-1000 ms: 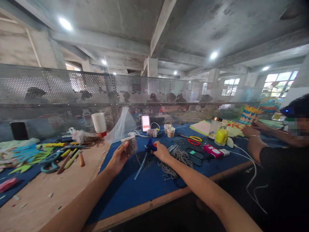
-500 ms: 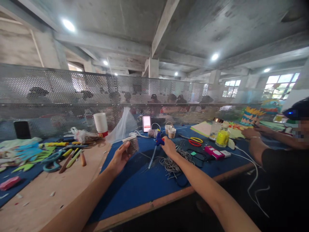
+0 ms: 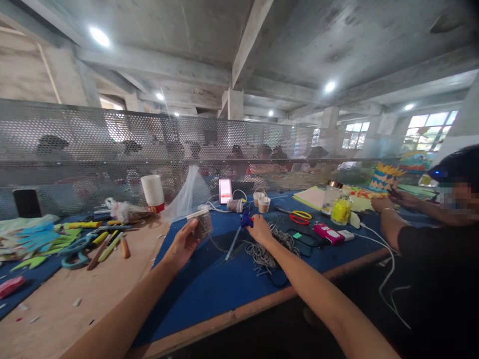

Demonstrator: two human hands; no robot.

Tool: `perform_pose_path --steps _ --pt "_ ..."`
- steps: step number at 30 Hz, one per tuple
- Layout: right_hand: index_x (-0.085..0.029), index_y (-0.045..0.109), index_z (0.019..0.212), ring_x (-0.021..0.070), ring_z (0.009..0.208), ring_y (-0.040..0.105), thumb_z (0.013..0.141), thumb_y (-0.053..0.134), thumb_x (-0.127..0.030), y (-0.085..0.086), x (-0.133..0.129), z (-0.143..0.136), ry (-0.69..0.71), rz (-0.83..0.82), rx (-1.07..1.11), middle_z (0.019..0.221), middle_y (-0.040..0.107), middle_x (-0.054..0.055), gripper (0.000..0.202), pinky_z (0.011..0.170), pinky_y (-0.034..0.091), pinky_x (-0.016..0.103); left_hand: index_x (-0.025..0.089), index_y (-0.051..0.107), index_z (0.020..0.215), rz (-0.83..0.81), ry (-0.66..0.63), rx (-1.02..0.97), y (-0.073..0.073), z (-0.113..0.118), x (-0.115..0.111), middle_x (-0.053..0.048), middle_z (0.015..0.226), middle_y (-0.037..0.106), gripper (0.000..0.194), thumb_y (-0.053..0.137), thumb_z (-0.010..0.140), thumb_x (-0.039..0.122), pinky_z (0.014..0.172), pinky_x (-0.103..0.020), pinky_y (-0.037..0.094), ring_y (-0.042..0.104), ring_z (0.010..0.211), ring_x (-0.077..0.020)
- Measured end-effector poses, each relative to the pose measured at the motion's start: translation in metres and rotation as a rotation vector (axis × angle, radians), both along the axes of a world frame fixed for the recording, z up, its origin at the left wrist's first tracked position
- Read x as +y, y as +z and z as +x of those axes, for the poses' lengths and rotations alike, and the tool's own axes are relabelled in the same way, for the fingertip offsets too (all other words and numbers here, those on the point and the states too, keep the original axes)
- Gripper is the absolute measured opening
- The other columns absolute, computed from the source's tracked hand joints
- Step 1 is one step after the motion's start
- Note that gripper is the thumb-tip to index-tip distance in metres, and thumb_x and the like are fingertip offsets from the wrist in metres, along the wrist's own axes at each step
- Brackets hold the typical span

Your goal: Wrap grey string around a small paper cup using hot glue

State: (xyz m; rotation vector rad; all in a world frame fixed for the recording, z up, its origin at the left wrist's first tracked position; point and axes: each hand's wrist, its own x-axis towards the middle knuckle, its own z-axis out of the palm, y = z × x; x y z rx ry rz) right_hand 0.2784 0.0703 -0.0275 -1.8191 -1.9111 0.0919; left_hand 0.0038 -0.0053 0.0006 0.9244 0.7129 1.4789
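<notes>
Cord-wrapped cup (image 3: 203, 227), glue gun (image 3: 246, 218) in hand above a blue mat (image 3: 194, 299)

A worker's left hand (image 3: 185, 243) grasps the cord-wrapped cup by its side, rim up, a thin strand trailing from it. The right hand (image 3: 260, 230) is closed around the glue gun, held just right of the cup and apart from it, a translucent glue stick (image 3: 232, 244) slanting down from its back. A heap of grey cord (image 3: 267, 257) lies beside the right wrist. Beyond, two small cups (image 3: 264, 203) stand near a lit phone (image 3: 225, 189), before a perforated metal screen (image 3: 179, 132). Scissors (image 3: 300, 216) with red and yellow handles lie to the right, a co-worker's arm (image 3: 389, 227) farther off.
</notes>
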Motion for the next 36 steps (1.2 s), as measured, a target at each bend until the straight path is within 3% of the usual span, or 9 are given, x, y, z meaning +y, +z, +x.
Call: perform_pose_path --steps 5,10,19,25,28,30,32,34,36 --pt "-0.012 0.062 0.128 0.0334 0.126 0.063 0.095 0.070 -0.031 -0.001 -0.004 -0.001 -0.012 -0.043 -0.042 0.133 0.063 0.020 0.039 0.101 0.049 0.040 0.017 0.079 0.115 0.000 -0.017 0.017 -0.004 -0.002 0.003 -0.010 0.108 0.084 0.033 0.079 0.088 0.036 0.080 -0.031 0.065 0.080 0.098 -0.0258" --pt "-0.013 0.062 0.130 0.0332 0.128 0.062 0.096 0.068 -0.033 0.001 -0.004 -0.001 -0.020 -0.059 -0.059 0.135 0.062 0.020 0.040 0.102 0.048 0.040 0.015 0.078 0.116 0.008 -0.019 0.029 -0.004 -0.002 0.002 -0.010 0.105 0.084 0.037 0.081 0.087 0.038 0.073 -0.027 0.063 0.080 0.090 -0.0235" --pt "-0.013 0.062 0.133 0.0357 0.132 0.058 0.095 0.069 -0.037 0.003 -0.005 -0.001 -0.048 -0.088 -0.074 0.138 0.060 0.021 0.045 0.104 0.048 0.045 0.017 0.076 0.118 -0.022 -0.023 0.033 -0.008 -0.004 0.005 -0.008 0.104 0.083 0.044 0.085 0.082 0.039 0.076 -0.029 0.063 0.078 0.090 -0.0227" --pt "-0.014 0.065 0.127 0.0378 0.132 0.056 0.093 0.074 -0.032 0.021 -0.015 0.003 -0.041 0.077 -0.097 0.138 0.060 0.022 0.040 0.105 0.047 0.051 0.017 0.078 0.115 -0.003 -0.014 0.047 -0.007 -0.003 0.005 -0.007 0.105 0.082 0.044 0.087 0.079 0.042 0.081 -0.031 0.062 0.078 0.094 -0.0232" --pt "-0.018 0.069 0.114 0.0288 0.123 0.063 0.097 0.069 -0.029 0.039 -0.024 -0.012 0.151 0.195 0.093 0.126 0.068 0.014 0.021 0.103 0.049 0.042 0.016 0.079 0.114 0.027 -0.024 0.037 -0.006 0.001 0.004 -0.008 0.110 0.082 0.044 0.088 0.078 0.040 0.087 -0.033 0.062 0.077 0.096 -0.0236" --pt "-0.019 0.070 0.104 0.0207 0.105 0.070 0.099 0.068 -0.031 0.048 -0.033 -0.031 0.413 0.182 0.298 0.110 0.073 0.007 0.013 0.096 0.052 0.034 0.016 0.078 0.118 0.044 -0.035 0.018 -0.006 0.002 0.003 -0.009 0.117 0.081 0.046 0.088 0.079 0.038 0.095 -0.036 0.060 0.076 0.102 -0.0245" --pt "-0.020 0.069 0.099 0.0180 0.094 0.071 0.098 0.070 -0.038 0.051 -0.043 -0.055 0.615 0.179 0.443 0.101 0.074 0.004 0.018 0.090 0.054 0.031 0.016 0.078 0.116 0.060 -0.037 0.008 -0.006 0.003 0.003 -0.010 0.116 0.081 0.046 0.089 0.078 0.038 0.098 -0.039 0.059 0.076 0.104 -0.0264" --pt "-0.021 0.068 0.097 0.0191 0.094 0.070 0.092 0.078 -0.043 0.049 -0.052 -0.076 0.686 0.259 0.453 0.099 0.073 0.004 0.025 0.090 0.054 0.033 0.015 0.078 0.115 0.086 -0.042 0.016 -0.008 0.002 0.004 -0.011 0.117 0.081 0.044 0.090 0.078 0.037 0.098 -0.038 0.057 0.075 0.108 -0.0278" --pt "-0.021 0.066 0.098 0.0212 0.097 0.069 0.088 0.082 -0.041 0.043 -0.056 -0.091 0.668 0.338 0.417 0.103 0.072 0.006 0.028 0.090 0.054 0.035 0.015 0.077 0.114 0.104 -0.038 0.031 -0.010 0.002 0.004 -0.012 0.119 0.080 0.043 0.090 0.078 0.036 0.097 -0.038 0.057 0.074 0.110 -0.0288"
